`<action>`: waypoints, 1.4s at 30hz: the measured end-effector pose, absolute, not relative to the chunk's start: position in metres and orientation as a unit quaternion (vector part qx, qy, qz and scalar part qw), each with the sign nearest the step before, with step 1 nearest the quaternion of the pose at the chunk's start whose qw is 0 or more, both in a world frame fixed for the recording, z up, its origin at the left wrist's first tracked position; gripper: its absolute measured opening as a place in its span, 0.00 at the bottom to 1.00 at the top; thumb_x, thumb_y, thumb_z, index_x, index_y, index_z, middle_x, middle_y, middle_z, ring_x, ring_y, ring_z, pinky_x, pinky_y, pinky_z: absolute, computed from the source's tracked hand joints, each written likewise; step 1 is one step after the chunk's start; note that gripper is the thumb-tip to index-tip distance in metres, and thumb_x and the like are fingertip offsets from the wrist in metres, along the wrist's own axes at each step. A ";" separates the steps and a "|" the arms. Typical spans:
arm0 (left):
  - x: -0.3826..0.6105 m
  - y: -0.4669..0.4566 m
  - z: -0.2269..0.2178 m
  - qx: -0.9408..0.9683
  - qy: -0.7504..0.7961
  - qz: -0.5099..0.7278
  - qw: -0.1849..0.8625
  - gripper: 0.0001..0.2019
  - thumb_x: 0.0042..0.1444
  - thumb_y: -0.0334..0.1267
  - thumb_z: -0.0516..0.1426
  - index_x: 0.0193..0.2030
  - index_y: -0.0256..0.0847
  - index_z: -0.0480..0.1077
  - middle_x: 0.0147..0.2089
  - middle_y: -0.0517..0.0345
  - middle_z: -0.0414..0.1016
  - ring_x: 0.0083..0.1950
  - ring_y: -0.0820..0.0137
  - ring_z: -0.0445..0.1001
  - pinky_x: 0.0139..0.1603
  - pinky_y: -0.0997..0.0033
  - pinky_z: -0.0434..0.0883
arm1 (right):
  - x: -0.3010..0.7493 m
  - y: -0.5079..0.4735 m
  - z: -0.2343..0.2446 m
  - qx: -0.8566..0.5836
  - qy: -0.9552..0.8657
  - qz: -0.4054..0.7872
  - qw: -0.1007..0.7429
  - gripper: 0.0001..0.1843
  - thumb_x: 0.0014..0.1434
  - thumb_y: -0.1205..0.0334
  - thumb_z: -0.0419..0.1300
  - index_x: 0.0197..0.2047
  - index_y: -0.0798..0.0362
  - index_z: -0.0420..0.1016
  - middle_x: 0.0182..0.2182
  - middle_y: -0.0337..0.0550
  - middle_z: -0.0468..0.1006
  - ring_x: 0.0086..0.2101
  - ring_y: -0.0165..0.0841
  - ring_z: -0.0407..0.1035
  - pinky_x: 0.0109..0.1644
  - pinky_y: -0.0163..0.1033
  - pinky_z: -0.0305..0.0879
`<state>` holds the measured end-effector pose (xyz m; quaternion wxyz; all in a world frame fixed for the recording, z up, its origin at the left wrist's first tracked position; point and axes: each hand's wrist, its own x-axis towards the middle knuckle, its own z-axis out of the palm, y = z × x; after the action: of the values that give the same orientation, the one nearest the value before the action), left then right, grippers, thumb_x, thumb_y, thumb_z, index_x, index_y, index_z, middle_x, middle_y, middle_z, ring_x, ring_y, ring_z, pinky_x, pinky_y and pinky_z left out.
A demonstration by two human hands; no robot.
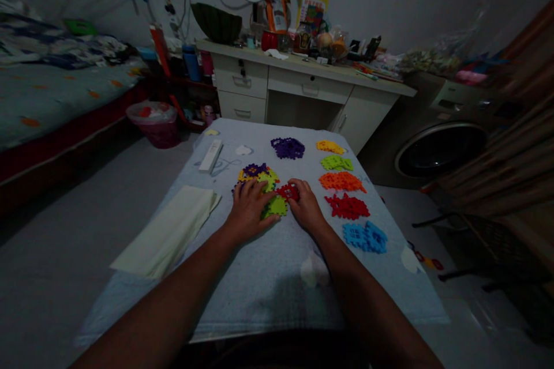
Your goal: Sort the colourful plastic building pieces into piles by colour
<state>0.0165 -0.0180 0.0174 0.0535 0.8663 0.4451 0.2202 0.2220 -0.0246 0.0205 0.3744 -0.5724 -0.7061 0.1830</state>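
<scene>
You are working at a cloth-covered table (270, 294). Your left hand (247, 210) is resting with fingers spread over the multicoloured cluster (277, 206); I am not able to tell whether they are gripping it. At its 3 o'clock, your right hand (307, 207) is pinching a red piece (287, 192). From the cluster, the blue pile (359, 236) is lying at 4 o'clock, the purple pile (288, 149) at 1. The red piece's visible long axis is running 3 to 9 o'clock, its uncovered end pointing to 9, toward the cluster.
</scene>
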 end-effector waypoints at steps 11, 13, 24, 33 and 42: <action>0.017 -0.020 0.018 0.868 0.445 0.212 0.053 0.30 0.56 0.57 0.58 0.62 0.46 0.69 0.67 0.43 0.61 0.70 0.46 0.52 0.68 0.37 0.48 | 0.224 -0.027 0.019 -0.580 -0.678 0.188 0.411 0.26 0.56 0.71 0.53 0.59 0.49 0.68 0.51 0.45 0.77 0.48 0.37 0.72 0.57 0.44 0.66; 0.016 -0.019 0.018 0.869 0.444 0.214 0.054 0.31 0.56 0.57 0.58 0.62 0.45 0.68 0.68 0.42 0.60 0.69 0.46 0.52 0.68 0.37 0.48 | 0.231 -0.027 0.023 -0.580 -0.675 0.173 0.423 0.24 0.59 0.69 0.51 0.58 0.50 0.70 0.53 0.46 0.76 0.51 0.37 0.70 0.59 0.45 0.64; 0.010 -0.014 0.012 0.853 0.445 0.258 0.083 0.31 0.55 0.57 0.59 0.63 0.48 0.63 0.67 0.46 0.60 0.68 0.48 0.55 0.68 0.39 0.50 | 0.337 -0.040 0.077 -0.707 -0.621 0.140 0.307 0.12 0.53 0.65 0.58 0.41 0.52 0.76 0.32 0.40 0.77 0.33 0.34 0.70 0.40 0.39 0.65; 0.006 -0.009 0.010 0.832 0.449 0.308 0.106 0.29 0.55 0.57 0.58 0.59 0.44 0.66 0.65 0.43 0.63 0.67 0.48 0.59 0.67 0.42 0.55 | 0.329 -0.044 0.068 -0.729 -0.640 0.155 0.189 0.10 0.55 0.68 0.56 0.39 0.54 0.78 0.35 0.44 0.80 0.33 0.32 0.70 0.38 0.36 0.62; -0.008 0.006 0.009 0.754 0.507 0.388 0.153 0.19 0.61 0.51 0.52 0.53 0.43 0.70 0.58 0.47 0.70 0.63 0.55 0.65 0.65 0.48 0.60 | 0.319 -0.043 0.070 -0.790 -0.613 0.008 0.005 0.15 0.60 0.63 0.54 0.42 0.55 0.81 0.45 0.55 0.79 0.47 0.44 0.69 0.49 0.44 0.59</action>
<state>-0.0075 0.0063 0.0091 0.1531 0.7541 0.5072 0.3881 0.3194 -0.0433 0.0698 0.0049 -0.7900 -0.6130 0.0078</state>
